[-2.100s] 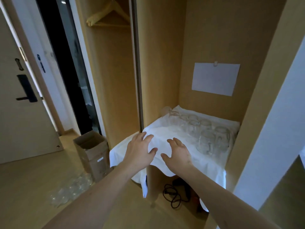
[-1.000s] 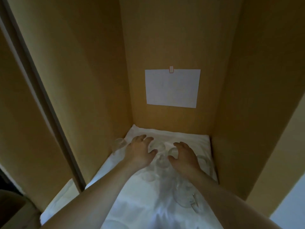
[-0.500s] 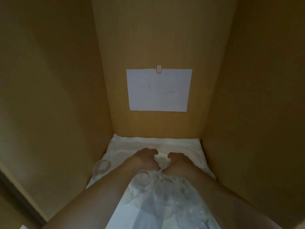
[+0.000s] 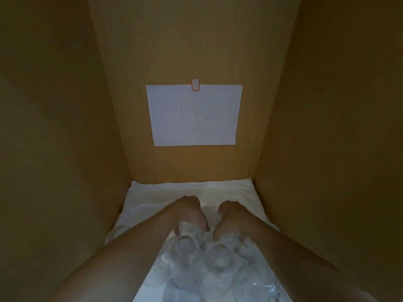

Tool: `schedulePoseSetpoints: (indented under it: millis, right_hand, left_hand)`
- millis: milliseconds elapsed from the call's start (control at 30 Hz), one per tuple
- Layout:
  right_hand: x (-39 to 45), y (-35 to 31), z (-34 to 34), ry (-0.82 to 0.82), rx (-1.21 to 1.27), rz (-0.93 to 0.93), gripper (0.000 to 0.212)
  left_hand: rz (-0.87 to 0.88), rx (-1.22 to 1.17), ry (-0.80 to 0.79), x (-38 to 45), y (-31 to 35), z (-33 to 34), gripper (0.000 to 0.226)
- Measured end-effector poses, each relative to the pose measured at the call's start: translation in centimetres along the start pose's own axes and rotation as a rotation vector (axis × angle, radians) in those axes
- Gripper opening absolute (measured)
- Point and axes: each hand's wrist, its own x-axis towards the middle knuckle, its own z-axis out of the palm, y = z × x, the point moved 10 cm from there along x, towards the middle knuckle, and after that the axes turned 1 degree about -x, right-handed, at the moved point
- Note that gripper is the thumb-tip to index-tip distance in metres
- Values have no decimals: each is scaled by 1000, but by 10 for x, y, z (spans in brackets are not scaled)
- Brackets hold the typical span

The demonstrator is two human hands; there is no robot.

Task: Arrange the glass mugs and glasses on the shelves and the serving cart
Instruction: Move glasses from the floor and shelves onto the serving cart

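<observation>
Several clear glass mugs and glasses (image 4: pixel 218 267) stand upside down on a white cloth (image 4: pixel 152 199) that covers a shelf inside a wooden cabinet. My left hand (image 4: pixel 188 211) curls round one glass (image 4: pixel 185 247) near the middle of the cluster. My right hand (image 4: pixel 233 216) curls round a neighbouring glass (image 4: pixel 229 237) just to its right. Both hands sit side by side, almost touching. The light is dim and the glass edges are hard to tell apart.
Wooden cabinet walls close in tightly on the left (image 4: pixel 65 149) and right (image 4: pixel 327 149). A white paper sheet (image 4: pixel 194 115) with handwriting is clipped to the back panel. Bare cloth lies behind the hands.
I have stepped up to the cabinet and leaned in. Both hands went from flat above the cloth to curled round glasses.
</observation>
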Motion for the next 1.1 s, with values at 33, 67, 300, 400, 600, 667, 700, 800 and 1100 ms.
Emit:
schedulePoseSetpoints:
  millis: [33, 67, 300, 400, 600, 667, 700, 800, 1100]
  right_hand:
    - [-1, 0, -9, 45, 37, -17, 86]
    - [-2, 0, -19, 96, 74, -34, 87]
    - [-24, 21, -99, 475, 623, -72, 55]
    - [-40, 35, -116, 546, 1096, -91, 50]
    - [-78, 21, -126, 316, 1642, -281, 23]
    - [-91, 11, -123, 148, 1796, -361, 17]
    - [-95, 7, -123, 83, 1854, -399, 18]
    - [-115, -2, -122, -39, 1920, -503, 39]
    - [-159, -18, -103, -196, 1978, -555, 43]
  left_hand:
    - [6, -29, 26, -1, 1, -8, 83]
    - [9, -59, 62, -2, 1, -18, 83]
    - [106, -533, 558, -38, -5, -105, 57]
    - [210, -949, 798, -72, -11, -135, 32]
    - [345, -1440, 774, -126, -2, -149, 82]
    - [396, -1536, 775, -146, 1, -146, 91]
    - [422, -1593, 753, -153, 3, -143, 93]
    - [506, -1772, 672, -178, 9, -134, 89]
    - [726, -1989, 546, -257, 6, -95, 83]
